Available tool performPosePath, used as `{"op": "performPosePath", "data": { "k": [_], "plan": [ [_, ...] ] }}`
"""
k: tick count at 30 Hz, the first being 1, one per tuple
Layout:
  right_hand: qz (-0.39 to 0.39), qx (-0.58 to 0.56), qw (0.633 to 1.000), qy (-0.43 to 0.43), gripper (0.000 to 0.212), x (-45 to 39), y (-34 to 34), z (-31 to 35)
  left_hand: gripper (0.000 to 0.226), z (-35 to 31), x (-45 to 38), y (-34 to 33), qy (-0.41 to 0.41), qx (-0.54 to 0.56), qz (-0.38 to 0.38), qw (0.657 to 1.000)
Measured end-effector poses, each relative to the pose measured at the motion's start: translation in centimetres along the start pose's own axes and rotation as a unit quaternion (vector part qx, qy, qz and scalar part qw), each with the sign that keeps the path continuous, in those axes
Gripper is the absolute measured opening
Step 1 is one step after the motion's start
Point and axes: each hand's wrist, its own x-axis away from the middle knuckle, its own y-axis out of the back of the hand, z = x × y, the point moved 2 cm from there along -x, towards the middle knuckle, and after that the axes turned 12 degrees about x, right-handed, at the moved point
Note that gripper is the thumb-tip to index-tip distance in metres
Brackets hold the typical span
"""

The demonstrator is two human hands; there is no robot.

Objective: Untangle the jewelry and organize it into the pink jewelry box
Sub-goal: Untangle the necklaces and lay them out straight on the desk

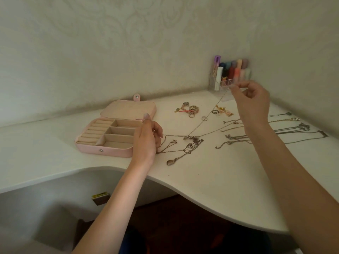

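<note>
The pink jewelry box (pixel 102 150) lies open on the white desk, its cream compartments bare. My left hand (pixel 147 139) rests at the box's right edge, pinching one end of a thin silver chain (pixel 203 120). My right hand (pixel 252 101) is raised near the back corner, pinching the chain's other end, so it stretches taut between them with a small ring pendant hanging on it. A tangled heap of silver necklaces (pixel 190 143) lies below the chain. Rings and charms (pixel 189 109) and gold pieces (pixel 222 110) sit behind.
Several straightened necklaces (pixel 293 131) lie in rows at the right under my right forearm. A clear organizer of coloured lipsticks (pixel 232 74) stands in the wall corner. The desk's curved front edge (pixel 183 187) runs below the heap.
</note>
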Motion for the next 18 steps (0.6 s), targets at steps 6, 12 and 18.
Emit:
{"op": "performPosePath", "data": {
  "k": [6, 12, 18],
  "plan": [
    [-0.010, -0.010, 1.000, 0.016, 0.008, -0.7, 0.8, -0.6, 0.049, -0.3, 0.3, 0.0, 0.014, 0.004, -0.042, 0.999],
    [0.017, -0.063, 0.996, 0.053, 0.002, -0.3, 0.7, 0.7, 0.014, -1.1, 1.7, -0.4, -0.121, -0.226, -0.011, 0.967],
    [0.092, -0.152, 0.984, 0.022, 0.007, 0.4, 0.4, 2.2, 0.030, -1.0, 3.2, -1.9, -0.297, -0.477, 0.031, 0.827]
  ]
}}
